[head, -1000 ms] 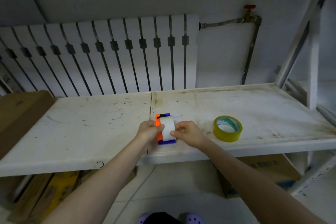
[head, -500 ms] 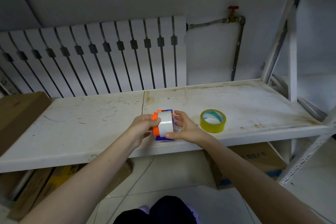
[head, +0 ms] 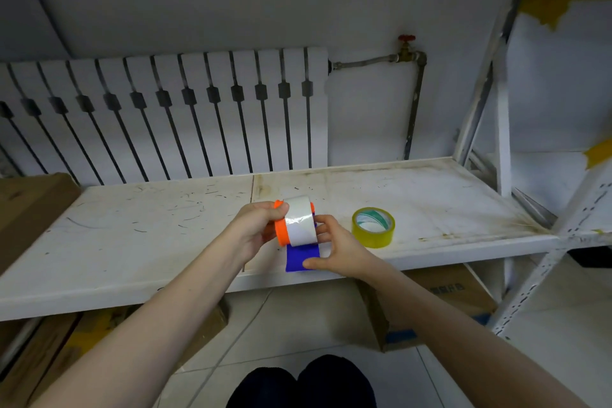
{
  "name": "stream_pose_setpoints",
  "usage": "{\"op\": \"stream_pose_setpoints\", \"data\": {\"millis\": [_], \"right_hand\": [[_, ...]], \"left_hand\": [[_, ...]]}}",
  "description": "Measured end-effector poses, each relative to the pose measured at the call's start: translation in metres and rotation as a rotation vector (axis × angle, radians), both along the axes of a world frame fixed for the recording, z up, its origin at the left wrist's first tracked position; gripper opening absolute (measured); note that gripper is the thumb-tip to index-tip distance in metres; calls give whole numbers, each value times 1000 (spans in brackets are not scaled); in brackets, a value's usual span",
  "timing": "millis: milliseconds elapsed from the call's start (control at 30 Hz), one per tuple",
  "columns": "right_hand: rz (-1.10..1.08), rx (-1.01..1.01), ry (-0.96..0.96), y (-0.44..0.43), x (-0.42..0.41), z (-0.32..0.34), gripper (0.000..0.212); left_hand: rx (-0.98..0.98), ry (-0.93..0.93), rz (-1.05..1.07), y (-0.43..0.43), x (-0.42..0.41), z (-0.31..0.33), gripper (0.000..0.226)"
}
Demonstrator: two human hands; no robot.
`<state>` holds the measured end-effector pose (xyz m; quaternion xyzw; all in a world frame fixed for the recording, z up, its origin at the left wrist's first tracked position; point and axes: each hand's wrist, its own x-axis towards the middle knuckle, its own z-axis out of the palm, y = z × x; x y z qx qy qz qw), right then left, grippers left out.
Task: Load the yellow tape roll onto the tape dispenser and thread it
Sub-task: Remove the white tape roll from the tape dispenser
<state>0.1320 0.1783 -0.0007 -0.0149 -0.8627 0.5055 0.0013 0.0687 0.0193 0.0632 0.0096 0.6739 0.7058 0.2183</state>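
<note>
The tape dispenser (head: 298,235) has an orange body, a blue lower part and a pale, shiny roll or drum on it. I hold it lifted just above the front of the white shelf (head: 132,242). My left hand (head: 258,225) grips its orange left side. My right hand (head: 334,248) holds the blue part, thumb on its lower edge. The yellow tape roll (head: 373,227) lies flat on the shelf, a short way right of my right hand, untouched.
A white radiator (head: 165,116) and a pipe with a red valve (head: 406,40) stand behind the shelf. A cardboard box (head: 29,205) sits at the shelf's left end. The rack's white uprights (head: 503,129) rise at the right. More boxes lie underneath.
Both hands have lifted the dispenser off the shelf and tilted it, so its blue part now hangs toward me. The yellow roll has stayed in place.
</note>
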Motion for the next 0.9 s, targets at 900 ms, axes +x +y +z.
{"op": "stream_pose_setpoints", "data": {"millis": [900], "right_hand": [[-37,-184,160,-8,-19,0,83]], "left_hand": [[-110,66,48,-12,-3,-27,3]]}}
